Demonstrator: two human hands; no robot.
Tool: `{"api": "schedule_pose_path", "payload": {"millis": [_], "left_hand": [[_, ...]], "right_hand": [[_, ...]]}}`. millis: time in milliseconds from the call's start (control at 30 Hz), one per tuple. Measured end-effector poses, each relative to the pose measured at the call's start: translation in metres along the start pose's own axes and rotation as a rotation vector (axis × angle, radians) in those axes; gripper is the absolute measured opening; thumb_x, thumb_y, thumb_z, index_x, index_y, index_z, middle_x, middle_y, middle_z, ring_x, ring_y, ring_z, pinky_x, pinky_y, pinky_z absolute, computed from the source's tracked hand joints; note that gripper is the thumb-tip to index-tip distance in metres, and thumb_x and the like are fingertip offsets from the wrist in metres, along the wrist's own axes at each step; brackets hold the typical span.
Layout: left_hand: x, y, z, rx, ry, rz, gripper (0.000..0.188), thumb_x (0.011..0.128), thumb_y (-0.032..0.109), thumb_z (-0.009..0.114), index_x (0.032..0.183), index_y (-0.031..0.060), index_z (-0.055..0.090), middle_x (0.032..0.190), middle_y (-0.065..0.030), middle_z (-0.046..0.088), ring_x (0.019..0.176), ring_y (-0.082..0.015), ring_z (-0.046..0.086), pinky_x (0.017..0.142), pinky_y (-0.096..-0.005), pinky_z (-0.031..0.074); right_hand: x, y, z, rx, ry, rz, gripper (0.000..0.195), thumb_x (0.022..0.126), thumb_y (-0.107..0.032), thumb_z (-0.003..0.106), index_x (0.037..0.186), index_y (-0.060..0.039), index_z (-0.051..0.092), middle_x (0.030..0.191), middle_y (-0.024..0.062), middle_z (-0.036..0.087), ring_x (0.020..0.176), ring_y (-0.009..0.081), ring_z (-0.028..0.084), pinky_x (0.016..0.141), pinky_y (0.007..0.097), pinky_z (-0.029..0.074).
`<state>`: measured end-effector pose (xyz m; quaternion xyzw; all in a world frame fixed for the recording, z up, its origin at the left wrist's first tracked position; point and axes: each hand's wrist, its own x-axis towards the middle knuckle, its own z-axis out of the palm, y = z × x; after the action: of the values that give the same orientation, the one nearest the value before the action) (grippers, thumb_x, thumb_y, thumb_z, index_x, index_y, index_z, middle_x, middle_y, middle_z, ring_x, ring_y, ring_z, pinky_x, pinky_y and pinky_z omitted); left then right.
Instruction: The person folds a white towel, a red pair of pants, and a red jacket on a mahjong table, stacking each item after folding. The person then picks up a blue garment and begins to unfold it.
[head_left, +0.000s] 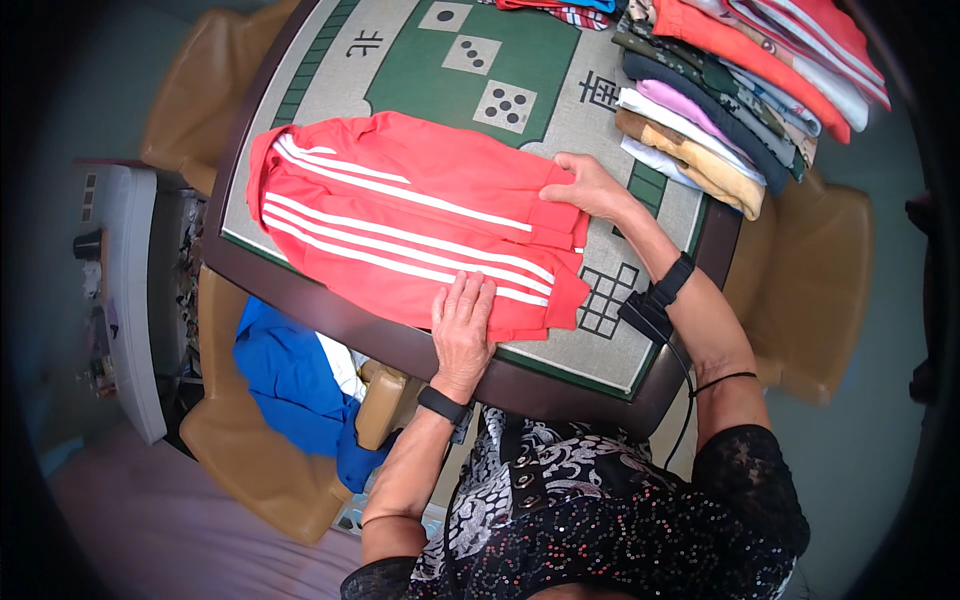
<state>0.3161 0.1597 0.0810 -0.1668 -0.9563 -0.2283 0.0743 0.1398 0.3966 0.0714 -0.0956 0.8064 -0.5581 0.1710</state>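
A red jacket with white stripes (405, 225) lies partly folded across the patterned tabletop, its sleeves side by side and their ribbed cuffs towards the right. My left hand (463, 326) rests flat on the nearer sleeve, close to the table's front edge, with the fingers extended together. At the far right end of the jacket, my right hand (589, 184) pinches the cuff of the other sleeve between thumb and fingers. Part of the jacket's underside is hidden by its upper layers.
A tall stack of folded clothes (720, 97) stands at the table's back right, with more folded garments (559, 9) at the far edge. Brown chairs (810, 292) surround the dark-rimmed table (315, 307). Blue clothing (292, 375) hangs over the left front chair. A cable runs from my right wristband.
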Motion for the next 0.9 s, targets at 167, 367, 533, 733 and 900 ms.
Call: {"api": "schedule_pose_path", "payload": {"millis": [167, 367, 533, 733, 900], "left_hand": [[-0.002, 0.021, -0.012, -0.165, -0.051, -0.028, 0.055, 0.066, 0.005, 0.067, 0.120, 0.0036, 0.058, 0.128, -0.0146, 0.056, 0.125, -0.0324, 0.047, 0.102, -0.0457, 0.035], [-0.007, 0.069, -0.006, -0.669, -0.221, -0.131, 0.035, 0.080, 0.003, 0.059, 0.115, -0.0014, 0.060, 0.113, -0.0219, 0.062, 0.111, -0.0380, 0.056, 0.091, -0.0401, 0.047], [-0.015, 0.065, -0.006, -1.195, -0.573, -0.465, 0.025, 0.089, 0.007, 0.052, 0.110, -0.0008, 0.063, 0.102, -0.0101, 0.067, 0.098, -0.0190, 0.061, 0.087, -0.0303, 0.045], [-0.032, 0.031, 0.002, -2.036, -0.241, -0.917, 0.044, 0.096, 0.021, 0.050, 0.131, -0.0037, 0.042, 0.133, -0.0159, 0.050, 0.124, -0.0282, 0.048, 0.105, -0.0422, 0.039], [-0.024, 0.010, 0.001, -2.232, -0.061, -0.966, 0.048, 0.094, 0.022, 0.054, 0.133, -0.0019, 0.040, 0.136, -0.0156, 0.047, 0.125, -0.0276, 0.047, 0.107, -0.0439, 0.037]], "right_hand": [[-0.034, -0.009, -0.013, 0.120, 0.050, 0.102, 0.028, 0.074, -0.014, 0.071, 0.096, 0.0016, 0.063, 0.091, 0.0036, 0.064, 0.083, 0.0105, 0.057, 0.077, 0.0268, 0.047], [-0.117, -0.006, -0.064, 0.206, 0.098, 0.314, 0.028, 0.076, -0.010, 0.069, 0.100, 0.0035, 0.062, 0.094, 0.0051, 0.064, 0.085, 0.0104, 0.059, 0.078, 0.0267, 0.048], [-0.153, -0.027, -0.084, 0.362, 0.107, 0.340, 0.034, 0.078, -0.010, 0.068, 0.109, 0.0030, 0.060, 0.099, 0.0057, 0.064, 0.086, 0.0101, 0.060, 0.078, 0.0248, 0.049], [-0.113, -0.063, -0.056, 0.856, 0.019, 0.135, 0.037, 0.085, -0.020, 0.067, 0.113, 0.0024, 0.057, 0.097, 0.0075, 0.064, 0.084, 0.0123, 0.062, 0.071, 0.0235, 0.050], [-0.074, -0.055, -0.004, 0.212, 0.503, -0.066, 0.034, 0.086, -0.022, 0.066, 0.110, 0.0005, 0.060, 0.096, 0.0083, 0.064, 0.086, 0.0139, 0.062, 0.071, 0.0232, 0.048]]}}
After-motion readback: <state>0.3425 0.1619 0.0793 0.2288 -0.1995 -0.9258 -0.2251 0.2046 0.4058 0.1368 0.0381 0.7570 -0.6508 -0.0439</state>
